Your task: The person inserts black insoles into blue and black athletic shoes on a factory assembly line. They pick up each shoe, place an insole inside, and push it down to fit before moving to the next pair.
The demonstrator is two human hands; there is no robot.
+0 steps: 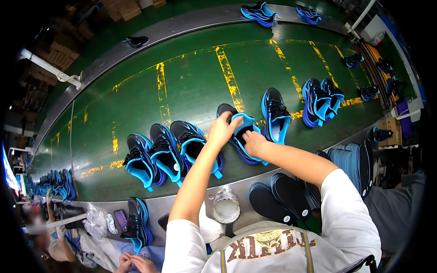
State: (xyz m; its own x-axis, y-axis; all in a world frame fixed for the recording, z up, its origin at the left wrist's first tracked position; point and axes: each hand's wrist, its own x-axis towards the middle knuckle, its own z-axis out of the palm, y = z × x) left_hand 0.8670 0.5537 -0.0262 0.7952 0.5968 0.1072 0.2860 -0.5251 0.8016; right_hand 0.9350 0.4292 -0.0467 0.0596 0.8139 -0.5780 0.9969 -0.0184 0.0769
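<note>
A black and blue sneaker (246, 120) rests on the green conveyor belt in front of me, its toe pointing away. My left hand (221, 129) is closed on its upper near the tongue, thumb stretched over the bright blue lining. My right hand (256, 143) has its curled fingers inside the shoe's opening; their tips are partly hidden, and I cannot tell what they hold. Just right of it stands another sneaker (274, 113) with a pale insole showing. To the left, several similar sneakers (190, 140) sit in a row.
Insoles (289, 193) lie on the metal edge at right, near a stack of blue-edged insoles (348, 159). A round container (226, 207) stands before me. Left of it are a sneaker (135, 220), a phone (120, 218) and a co-worker's hands (135, 263). A pair of sneakers (318, 102) stands farther right.
</note>
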